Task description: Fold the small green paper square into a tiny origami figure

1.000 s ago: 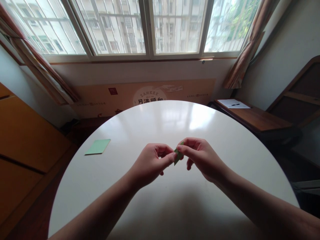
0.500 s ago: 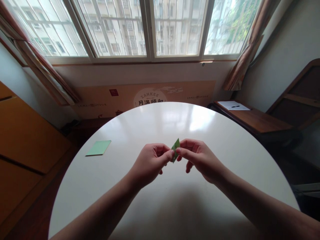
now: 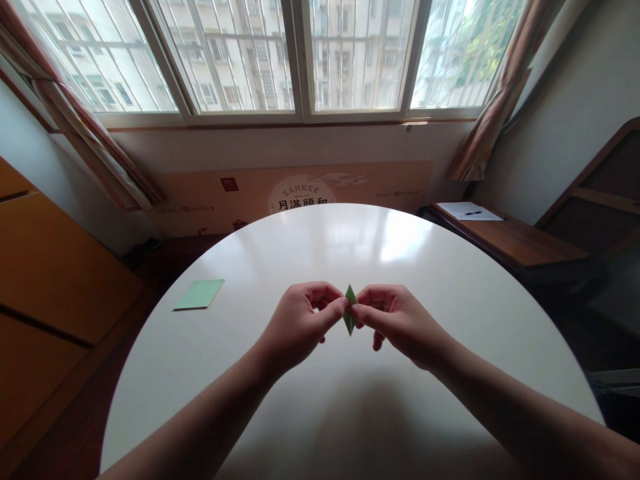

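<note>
Pinching from both sides, the bare left hand [image 3: 303, 323] and the bare right hand [image 3: 403, 317] grasp a small green folded-paper diamond [image 3: 349, 323] between thumbs and curled fingers, above the middle of the glossy white round-edged bench [image 3: 280, 253]. The paper has flat faces, crisp straight edges and two sharp tips, and a crease shows on its nearer half. Its long axis runs almost straight away from the person: one tip points forward, toward the metal-framed window [image 3: 300, 60], and the other back toward the person. The thumbs press on it at the waist from opposite sides, so its middle is partly covered.

Well to the left of the hands, a pale green square paper stack [image 3: 199, 295] lies flat near the bench's edge, its surface matte and its rim darker. The smooth bench top mirrors the daylight as a bright patch on its far side, and a soft shadow falls on the nearer part. Beyond it stands a tan printed panel [image 3: 195, 193]; to the right, a white paper sheet [image 3: 467, 211] bearing a dark pen [image 3: 473, 213] lies on a brown wooden top [image 3: 535, 233].
</note>
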`<state>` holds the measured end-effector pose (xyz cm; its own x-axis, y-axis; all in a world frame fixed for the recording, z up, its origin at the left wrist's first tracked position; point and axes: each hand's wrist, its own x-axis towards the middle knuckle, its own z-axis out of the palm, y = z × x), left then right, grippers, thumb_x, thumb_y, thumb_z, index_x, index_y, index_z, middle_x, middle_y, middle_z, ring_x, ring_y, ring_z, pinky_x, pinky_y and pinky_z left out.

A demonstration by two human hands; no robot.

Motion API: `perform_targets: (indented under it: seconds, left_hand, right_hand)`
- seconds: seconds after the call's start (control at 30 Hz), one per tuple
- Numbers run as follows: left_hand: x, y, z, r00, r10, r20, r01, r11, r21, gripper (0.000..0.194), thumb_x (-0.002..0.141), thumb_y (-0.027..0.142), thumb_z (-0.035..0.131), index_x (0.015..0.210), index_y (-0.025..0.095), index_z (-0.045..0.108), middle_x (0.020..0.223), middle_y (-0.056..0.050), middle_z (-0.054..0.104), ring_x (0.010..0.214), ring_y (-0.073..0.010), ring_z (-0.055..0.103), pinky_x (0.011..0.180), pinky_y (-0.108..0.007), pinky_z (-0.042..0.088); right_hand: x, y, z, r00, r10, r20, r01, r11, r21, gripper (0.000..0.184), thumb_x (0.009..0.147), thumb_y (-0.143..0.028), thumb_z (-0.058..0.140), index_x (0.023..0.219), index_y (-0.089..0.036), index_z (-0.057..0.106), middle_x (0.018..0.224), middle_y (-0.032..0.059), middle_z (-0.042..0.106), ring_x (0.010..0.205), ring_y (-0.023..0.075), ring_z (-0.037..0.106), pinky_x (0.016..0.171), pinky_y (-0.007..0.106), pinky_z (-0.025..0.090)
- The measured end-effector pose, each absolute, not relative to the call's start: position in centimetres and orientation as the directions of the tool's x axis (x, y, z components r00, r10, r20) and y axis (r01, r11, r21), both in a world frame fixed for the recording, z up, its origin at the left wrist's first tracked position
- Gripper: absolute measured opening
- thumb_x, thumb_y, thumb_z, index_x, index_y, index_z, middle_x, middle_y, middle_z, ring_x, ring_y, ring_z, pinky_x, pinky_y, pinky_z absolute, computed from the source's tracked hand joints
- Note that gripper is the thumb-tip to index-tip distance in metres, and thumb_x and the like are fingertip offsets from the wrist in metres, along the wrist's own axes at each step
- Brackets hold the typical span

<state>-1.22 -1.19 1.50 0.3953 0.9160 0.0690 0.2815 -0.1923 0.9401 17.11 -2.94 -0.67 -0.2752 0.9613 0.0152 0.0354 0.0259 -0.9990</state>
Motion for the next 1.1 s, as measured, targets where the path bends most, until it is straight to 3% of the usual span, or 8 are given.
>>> perform_targets:
  seconds: [0.23, 0.53, 0.7, 0.83, 1.1]
  left_hand:
    - [-1.2, -1.3, 1.6, 0.357, 0.93, 0.091, 0.285, -0.201, 0.937, 0.019, 0.083, 0.028, 0.064, 0.076, 0.012, 0.072, 0.062, -0.001, 0.064, 0.051, -0.0093, 0.05, 0.04, -0.016, 0.043]
    - [-1.0, -1.3, 1.4, 0.356, 0.931, 0.076, 0.291, -0.188, 0.938, 0.024, 0.085, 0.032, 0.061, 0.08, 0.013, 0.074, 0.057, 0.001, 0.057, 0.049, -0.0098, 0.049, 0.039, -0.017, 0.042]
    - [-1.1, -1.5, 1.6, 0.391, 0.901, 0.188, 0.397, -0.35, 0.849, 0.019, 0.084, 0.025, 0.059, 0.08, 0.015, 0.074, 0.066, -0.001, 0.065, 0.058, -0.0113, 0.055, 0.045, -0.017, 0.042]
    - [-1.0, -1.7, 1.7, 0.415, 0.879, 0.235, 0.455, -0.424, 0.783, 0.015, 0.082, 0.022, 0.06, 0.076, 0.015, 0.072, 0.065, 0.0, 0.066, 0.058, -0.0103, 0.055, 0.048, -0.017, 0.041]
    - [-1.1, -1.7, 1.2, 0.439, 0.872, 0.215, 0.463, -0.425, 0.778, 0.015, 0.077, 0.016, 0.057, 0.069, 0.014, 0.07, 0.059, 0.002, 0.061, 0.055, -0.0084, 0.048, 0.05, -0.018, 0.037]
  right_hand:
    - [17.1, -3.0, -0.8, -0.288, 0.958, -0.004, 0.024, 0.003, -1.0, 0.022, 0.083, -0.036, 0.068, 0.084, -0.014, 0.07, 0.076, 0.0057, 0.065, 0.07, 0.0175, 0.06, 0.041, 0.02, 0.048]
    - [16.7, -3.0, -0.8, -0.245, 0.969, 0.022, 0.023, 0.029, -0.999, 0.009, 0.079, -0.022, 0.061, 0.075, -0.015, 0.065, 0.069, 0.0008, 0.061, 0.059, 0.013, 0.055, 0.041, 0.02, 0.047]
    - [16.7, -3.0, -0.9, -0.233, 0.972, 0.029, 0.041, 0.04, -0.998, 0.01, 0.079, -0.023, 0.061, 0.073, -0.016, 0.064, 0.068, 0.0003, 0.061, 0.057, 0.0123, 0.054, 0.041, 0.02, 0.047]
    - [16.8, -3.1, -0.6, -0.241, 0.97, 0.044, 0.101, 0.07, -0.992, 0.012, 0.079, -0.025, 0.062, 0.074, -0.015, 0.066, 0.069, 0.0013, 0.063, 0.058, 0.013, 0.055, 0.043, 0.021, 0.047]
    - [16.7, -3.6, 0.2, -0.242, 0.959, 0.149, 0.27, 0.214, -0.939, 0.01, 0.076, -0.016, 0.062, 0.067, -0.016, 0.067, 0.063, -0.0005, 0.063, 0.058, 0.0114, 0.055, 0.047, 0.019, 0.044]
